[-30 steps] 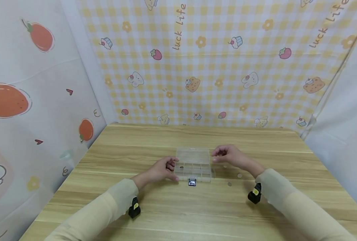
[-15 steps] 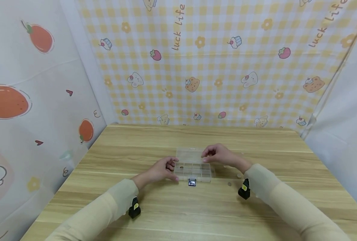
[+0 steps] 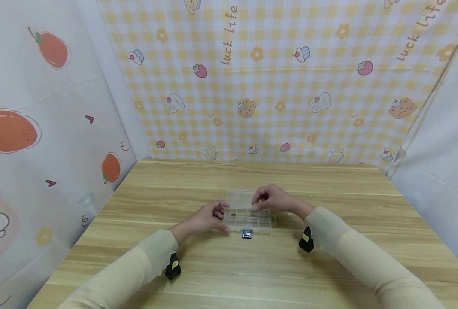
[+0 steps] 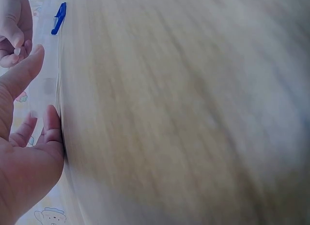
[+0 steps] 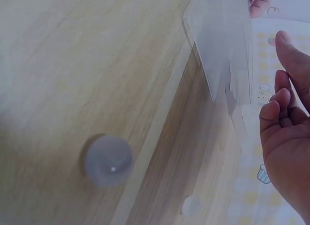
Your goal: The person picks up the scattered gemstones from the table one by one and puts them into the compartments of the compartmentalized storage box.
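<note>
A clear compartment box (image 3: pixel 248 221) lies on the table in the head view, its lid (image 3: pixel 236 198) folded back. One rear left compartment holds a small brown thing (image 3: pixel 233 214). My left hand (image 3: pixel 205 218) grips the box's left end, thumb at the front corner and index fingertip near the hinge side. Over the box's right rear part hovers my right hand (image 3: pixel 277 199), with thumb and fingertips brought together. A small pale thing (image 4: pixel 17 51) shows at that pinch in the left wrist view; its kind is unclear. The box's latch (image 3: pixel 246 234) hangs at the front.
Small translucent balls lie right of the box: one ball (image 3: pixel 294 236) nearer me, another (image 3: pixel 311 196) farther back. In the right wrist view a larger-looking ball (image 5: pixel 109 159) is close to the camera. A patterned cloth (image 3: pixel 252 77) hangs behind the wooden table (image 3: pixel 174 176).
My right hand has moved left, from beside the box's right edge to above its lid and rear compartments. The left hand and the box have stayed in place.
</note>
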Tool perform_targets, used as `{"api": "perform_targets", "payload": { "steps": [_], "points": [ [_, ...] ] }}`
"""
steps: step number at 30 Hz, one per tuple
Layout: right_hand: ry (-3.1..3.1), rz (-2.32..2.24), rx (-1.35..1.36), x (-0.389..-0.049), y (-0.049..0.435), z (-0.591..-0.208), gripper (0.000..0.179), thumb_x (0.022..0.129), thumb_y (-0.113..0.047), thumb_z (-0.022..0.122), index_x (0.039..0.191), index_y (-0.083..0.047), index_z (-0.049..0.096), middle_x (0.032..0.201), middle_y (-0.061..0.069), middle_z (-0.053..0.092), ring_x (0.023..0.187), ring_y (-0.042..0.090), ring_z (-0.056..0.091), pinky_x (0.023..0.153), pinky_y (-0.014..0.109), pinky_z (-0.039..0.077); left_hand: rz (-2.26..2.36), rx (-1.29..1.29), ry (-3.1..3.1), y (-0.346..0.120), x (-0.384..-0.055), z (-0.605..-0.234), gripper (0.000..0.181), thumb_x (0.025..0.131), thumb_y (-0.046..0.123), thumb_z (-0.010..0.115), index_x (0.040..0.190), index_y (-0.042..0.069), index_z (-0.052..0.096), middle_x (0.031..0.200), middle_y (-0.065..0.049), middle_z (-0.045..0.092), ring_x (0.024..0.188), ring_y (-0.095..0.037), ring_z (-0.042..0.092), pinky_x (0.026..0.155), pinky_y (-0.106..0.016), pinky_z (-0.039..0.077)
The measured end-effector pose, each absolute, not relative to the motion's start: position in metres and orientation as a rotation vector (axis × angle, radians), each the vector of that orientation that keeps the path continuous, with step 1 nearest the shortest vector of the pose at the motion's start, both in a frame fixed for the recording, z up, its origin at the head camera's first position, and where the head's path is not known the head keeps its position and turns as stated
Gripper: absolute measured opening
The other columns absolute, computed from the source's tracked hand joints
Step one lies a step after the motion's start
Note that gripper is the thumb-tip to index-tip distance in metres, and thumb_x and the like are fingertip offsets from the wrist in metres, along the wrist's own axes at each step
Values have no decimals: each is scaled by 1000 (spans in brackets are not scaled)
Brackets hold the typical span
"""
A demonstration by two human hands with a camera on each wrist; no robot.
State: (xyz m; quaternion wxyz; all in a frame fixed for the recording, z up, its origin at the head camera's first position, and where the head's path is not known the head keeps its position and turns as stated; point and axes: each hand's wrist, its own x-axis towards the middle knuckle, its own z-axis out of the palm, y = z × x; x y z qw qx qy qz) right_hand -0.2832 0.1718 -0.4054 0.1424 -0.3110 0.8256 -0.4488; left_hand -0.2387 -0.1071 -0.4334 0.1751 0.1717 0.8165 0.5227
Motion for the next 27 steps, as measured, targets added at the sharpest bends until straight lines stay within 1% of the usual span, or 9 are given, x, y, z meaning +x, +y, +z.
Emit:
{"api": "perform_targets", "payload": {
  "steps": [6,8,16,20,27],
  "points": [
    [2393,-1252,-922,-271,164,-389,8,84,0,73,91,2,70,88,7,61,73,18,45,63,24,40,1475,486,2325,-107,-239,-434,71,69,4,88,130,1,52,112,-10,51,97,-22,49,84,-33,46],
    [2395,-1236,-917,-272,162,-389,8,83,1,74,90,3,69,87,10,61,72,18,45,62,24,39,1473,488,2328,-107,-240,-434,71,68,4,88,130,1,52,111,-10,51,97,-22,49,84,-33,46],
    [2389,-1211,-951,-292,164,-415,8,83,-4,76,89,-2,71,88,6,61,73,16,46,63,25,40,1482,487,2316,-107,-241,-436,71,69,3,87,130,1,52,112,-11,51,97,-22,49,84,-33,46],
    [2360,-1210,-944,-294,164,-416,9,82,-9,78,88,-6,72,87,4,60,72,16,47,63,25,41,1486,490,2310,-108,-241,-436,71,69,2,87,130,1,51,112,-11,51,98,-23,49,84,-33,46],
    [2346,-1187,-984,-291,163,-414,9,82,-10,78,88,-5,72,86,4,61,72,15,48,63,25,42,1496,483,2303,-108,-241,-435,71,68,2,87,130,1,52,112,-11,51,98,-22,49,85,-33,46]
  ]
}}
